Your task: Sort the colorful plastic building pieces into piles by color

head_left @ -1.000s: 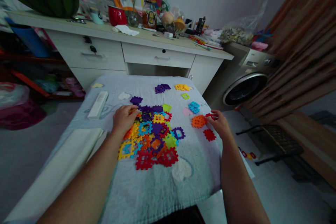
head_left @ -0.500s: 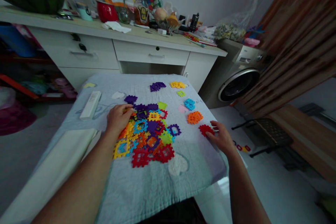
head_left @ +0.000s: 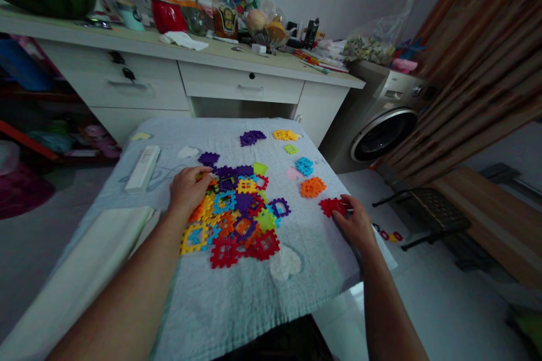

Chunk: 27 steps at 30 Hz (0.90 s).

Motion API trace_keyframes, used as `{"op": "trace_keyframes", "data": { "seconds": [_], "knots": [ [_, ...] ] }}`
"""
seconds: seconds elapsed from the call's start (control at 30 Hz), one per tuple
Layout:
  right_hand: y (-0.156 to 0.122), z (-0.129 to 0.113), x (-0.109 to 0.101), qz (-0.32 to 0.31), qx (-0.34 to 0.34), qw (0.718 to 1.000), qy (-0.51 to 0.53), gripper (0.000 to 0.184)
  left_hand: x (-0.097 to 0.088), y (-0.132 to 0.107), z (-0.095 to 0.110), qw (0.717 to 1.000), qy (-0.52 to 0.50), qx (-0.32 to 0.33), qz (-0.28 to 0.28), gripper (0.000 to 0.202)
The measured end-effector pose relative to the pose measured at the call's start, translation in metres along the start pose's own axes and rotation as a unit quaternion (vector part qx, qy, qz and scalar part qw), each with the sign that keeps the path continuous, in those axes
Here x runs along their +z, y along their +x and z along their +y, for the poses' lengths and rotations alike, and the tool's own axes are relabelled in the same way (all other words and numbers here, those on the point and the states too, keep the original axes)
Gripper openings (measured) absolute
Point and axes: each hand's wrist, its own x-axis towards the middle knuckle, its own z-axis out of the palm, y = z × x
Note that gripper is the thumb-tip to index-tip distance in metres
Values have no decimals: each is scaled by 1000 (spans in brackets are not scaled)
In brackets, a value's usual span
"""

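Observation:
A heap of coloured interlocking plastic tiles (head_left: 237,217) lies in the middle of a pale blue towel (head_left: 237,293) spread over a small table. My left hand (head_left: 188,189) rests on the heap's upper left edge, fingers curled over an orange and yellow tile. My right hand (head_left: 353,220) sits near the towel's right edge, its fingertips pinching the red tiles (head_left: 332,206) there. Small sorted groups lie apart: orange tiles (head_left: 313,186), blue tiles (head_left: 304,166), yellow tiles (head_left: 284,135) and purple tiles (head_left: 252,137).
A white remote (head_left: 143,167) lies at the towel's left. Behind stands a white desk (head_left: 237,84) crowded with jars, fruit and a red cup. A washing machine (head_left: 381,124) and a black chair (head_left: 427,220) stand to the right. Small red pieces (head_left: 387,234) lie on the floor.
My right hand moved down from beside the orange tiles to the red tiles at the towel's edge and closed its fingertips on them. My left hand stayed on the heap. The view shifted slightly.

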Motion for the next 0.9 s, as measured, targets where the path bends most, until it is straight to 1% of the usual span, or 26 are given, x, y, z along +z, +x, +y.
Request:
{"op": "trace_keyframes", "data": {
  "seconds": [0.13, 0.23, 0.3, 0.37, 0.43, 0.53, 0.6, 0.67, 0.8, 0.9],
  "knots": [
    [7, -11, -3, 42, -16, 999, 2, 53, -1, -1, 3, 1000, 0, -6, 2, 34],
    [11, -32, -4, 28, -40, 998, 35, 52, 0, -1, 3, 1000, 2, -11, 3, 34],
    [13, -54, -3, -12, -69, 995, 66, 47, 0, 0, 2, 1000, 2, -10, 0, 35],
    [15, -79, 1, -81, -117, 986, 91, 38, 0, 0, 1, 1000, 3, -8, -1, 35],
    [18, -102, 8, -145, -168, 970, 97, 33, 1, 1, 0, 1000, 5, -5, -2, 35],
    [27, -131, 26, -193, -230, 952, 67, 30, 1, 1, 0, 1000, 7, -2, 1, 35],
    [35, -144, 42, -216, -257, 941, 32, 32, 1, 0, 1, 1000, 9, -2, 3, 35],
    [42, -152, 61, -223, -269, 937, 1, 37, 1, 0, 1, 1000, 9, -2, 5, 34],
    [49, -156, 96, -189, -247, 950, -30, 49, 0, -1, 3, 1000, 0, -2, 3, 34],
    [50, -152, 112, -172, -218, 960, -21, 48, -1, -1, 4, 1000, -3, -3, 0, 33]
  ]
}}
